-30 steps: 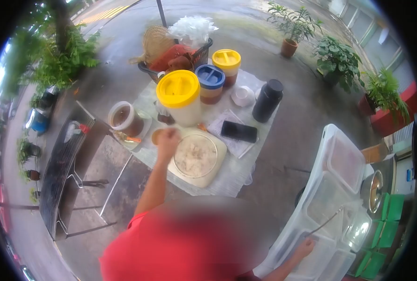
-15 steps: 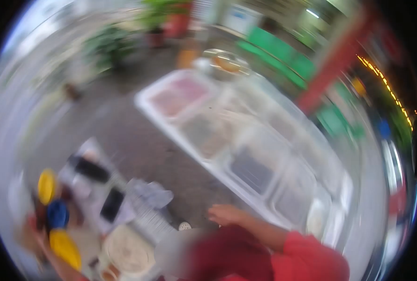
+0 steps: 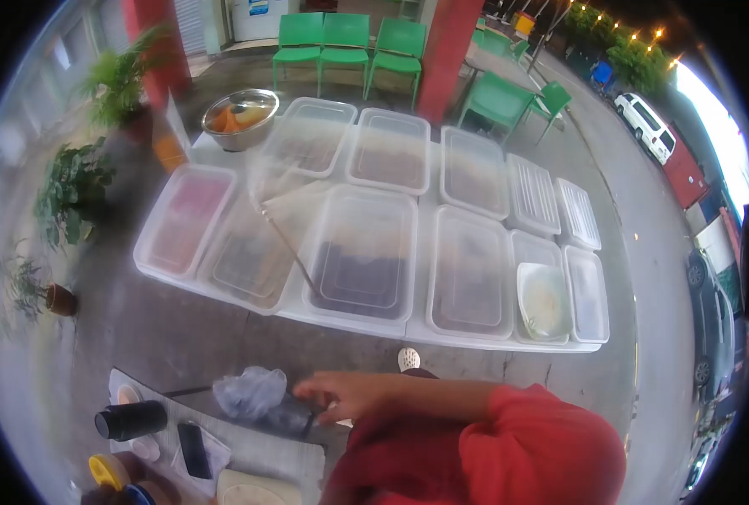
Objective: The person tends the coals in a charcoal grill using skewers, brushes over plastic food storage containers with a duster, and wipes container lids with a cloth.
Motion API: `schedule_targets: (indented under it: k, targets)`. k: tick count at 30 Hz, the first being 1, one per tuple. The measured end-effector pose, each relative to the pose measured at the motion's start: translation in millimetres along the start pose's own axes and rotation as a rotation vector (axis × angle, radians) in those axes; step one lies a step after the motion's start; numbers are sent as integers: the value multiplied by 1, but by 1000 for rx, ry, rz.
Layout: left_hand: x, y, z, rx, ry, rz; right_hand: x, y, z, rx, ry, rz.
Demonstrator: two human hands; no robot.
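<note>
My right hand (image 3: 334,396) reaches across the front of my body with its fingers apart and nothing in them. It is beside a crumpled clear plastic bag (image 3: 252,392) at the edge of a small side table (image 3: 282,450); I cannot tell whether they touch. On that table lie a dark phone (image 3: 194,449), a black cylindrical object (image 3: 132,420) and a pale lidded tub (image 3: 259,488). Yellow-lidded containers (image 3: 109,472) stand at the lower left. My left hand is out of view.
Ahead stands a long white table (image 3: 374,328) with several lidded plastic tubs (image 3: 366,252) of food. A thin rod (image 3: 288,248) with a blurred top stands among them. A metal bowl (image 3: 239,139) is at its far left corner. Green chairs (image 3: 345,42) are behind.
The view has swung left to right and levelled, bringing the food table to the centre. My left hand, earlier by the yellow lids, has left the view. My right hand is now closer to the plastic bag.
</note>
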State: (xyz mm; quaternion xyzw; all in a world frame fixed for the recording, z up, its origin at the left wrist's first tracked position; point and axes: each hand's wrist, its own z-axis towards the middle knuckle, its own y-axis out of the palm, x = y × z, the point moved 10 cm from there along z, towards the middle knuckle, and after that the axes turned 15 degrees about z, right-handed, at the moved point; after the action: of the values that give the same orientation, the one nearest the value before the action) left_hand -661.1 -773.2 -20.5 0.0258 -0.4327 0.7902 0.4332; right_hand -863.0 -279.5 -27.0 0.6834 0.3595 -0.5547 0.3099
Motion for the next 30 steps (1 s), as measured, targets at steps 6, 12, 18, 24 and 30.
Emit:
schedule_targets:
  k: [6, 12, 18, 24, 30]
  targets:
    - [451, 12, -264, -1404, 609, -1101, -8, -115, -48, 370, -357, 748]
    - [649, 33, -373, -1887, 782, -848, 52, -284, -255, 1021, -299, 655]
    - [876, 89, -502, -1398, 1183, -822, 132, -318, -298, 1133, 118, -238]
    - [982, 101, -648, -857, 1649, -555, 105, -300, -319, 872, 331, -395]
    - [1002, 121, -698, -754, 1757, -419, 139, -297, -330, 910, 422, -324]
